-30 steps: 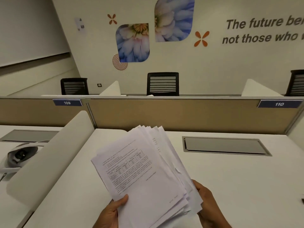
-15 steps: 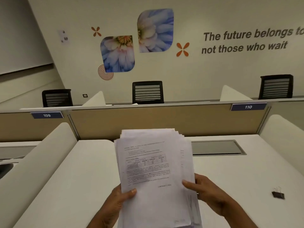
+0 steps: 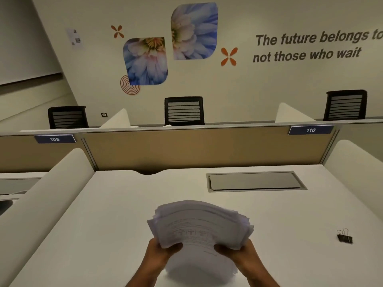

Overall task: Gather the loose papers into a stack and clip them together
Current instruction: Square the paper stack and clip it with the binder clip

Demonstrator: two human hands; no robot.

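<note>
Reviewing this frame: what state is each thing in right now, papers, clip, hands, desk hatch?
Paper stack: gathered, bowed, edges uneven, unclipped.
Left hand: grips the stack's left side.
Right hand: grips the stack's right side.
Binder clip: lying on the desk, apart from the papers.
Cable hatch: shut.

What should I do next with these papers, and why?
Probably tap the papers on the desk to square them: your left hand and right hand grip them at the sides, the sheet edges look staggered, and the binder clip lies untouched to the right.
</note>
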